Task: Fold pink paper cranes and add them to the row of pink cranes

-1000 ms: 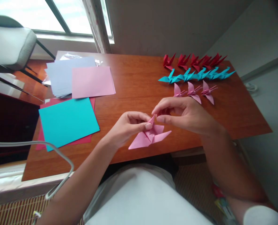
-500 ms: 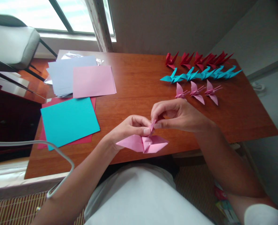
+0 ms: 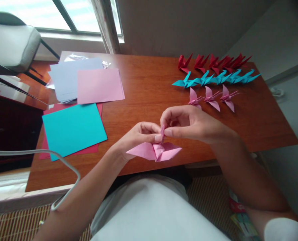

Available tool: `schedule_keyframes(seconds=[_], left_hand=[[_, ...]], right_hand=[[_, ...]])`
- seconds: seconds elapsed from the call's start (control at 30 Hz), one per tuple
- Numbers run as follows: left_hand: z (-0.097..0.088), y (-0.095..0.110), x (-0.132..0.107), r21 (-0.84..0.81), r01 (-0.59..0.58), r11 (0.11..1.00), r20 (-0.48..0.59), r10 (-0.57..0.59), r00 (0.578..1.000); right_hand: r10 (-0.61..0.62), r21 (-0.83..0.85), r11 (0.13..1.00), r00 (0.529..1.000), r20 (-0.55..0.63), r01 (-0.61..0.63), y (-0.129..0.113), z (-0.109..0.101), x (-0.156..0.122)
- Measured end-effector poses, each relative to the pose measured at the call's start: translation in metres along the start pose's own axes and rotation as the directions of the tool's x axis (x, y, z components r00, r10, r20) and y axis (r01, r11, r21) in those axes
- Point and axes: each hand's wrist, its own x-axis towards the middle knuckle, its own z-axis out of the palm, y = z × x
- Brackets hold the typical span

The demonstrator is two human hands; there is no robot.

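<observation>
A pink origami crane (image 3: 159, 152) is held up over the front edge of the table, its two wings spread to left and right. My left hand (image 3: 145, 135) pinches it at the base of a narrow upright point, thumb on the near side. With thumb and forefinger, my right hand (image 3: 182, 124) grips the top of that same point; the other fingers are curled in. Beyond my right hand stand three finished pink cranes (image 3: 212, 98), the leftmost partly covered by the hand.
Rows of blue cranes (image 3: 220, 78) and red cranes (image 3: 199, 63) stand at the back right. At the left lie pink sheets (image 3: 100, 86), pale blue-grey sheets (image 3: 65, 80), a turquoise sheet (image 3: 75, 130) and red sheets (image 3: 45, 144). A white cable (image 3: 71, 170) crosses near my left forearm.
Both hands keep their pinch on the crane. The crane has tilted slightly and shifted a little up and right, while my right fingertips moved slightly left along its point.
</observation>
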Motion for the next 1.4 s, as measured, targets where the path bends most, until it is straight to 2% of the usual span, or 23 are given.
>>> schedule_keyframes(seconds=[0.17, 0.53, 0.83, 1.07, 1.2, 1.4], left_hand=[[0.001, 0.001, -0.001, 0.047, -0.020, 0.999, -0.017, 0.021, 1.000], [-0.001, -0.002, 0.000, 0.118, -0.048, 0.992, -0.067, 0.057, 0.996], [0.007, 0.001, -0.001, 0.125, -0.148, 0.981, -0.066, 0.157, 0.985], [0.012, 0.001, -0.002, 0.062, -0.151, 0.987, -0.048, 0.154, 0.987], [0.006, -0.004, -0.001, 0.147, -0.168, 0.975, -0.056, 0.178, 0.982], [0.004, -0.010, 0.001, 0.265, -0.246, 0.932, -0.096, 0.280, 0.955]], right_hand=[[0.068, 0.003, 0.998, 0.997, -0.047, -0.068, -0.005, 0.002, 0.002], [0.142, -0.081, 0.986, 0.989, -0.049, -0.146, -0.015, 0.004, 0.003], [0.177, -0.138, 0.973, 0.982, -0.068, -0.185, -0.015, 0.003, 0.004], [0.164, -0.129, 0.976, 0.983, -0.083, -0.173, -0.014, 0.002, 0.004], [0.168, -0.147, 0.972, 0.981, -0.097, -0.181, -0.012, -0.001, 0.004], [0.139, -0.279, 0.945, 0.983, -0.124, -0.169, -0.010, -0.007, 0.002]])
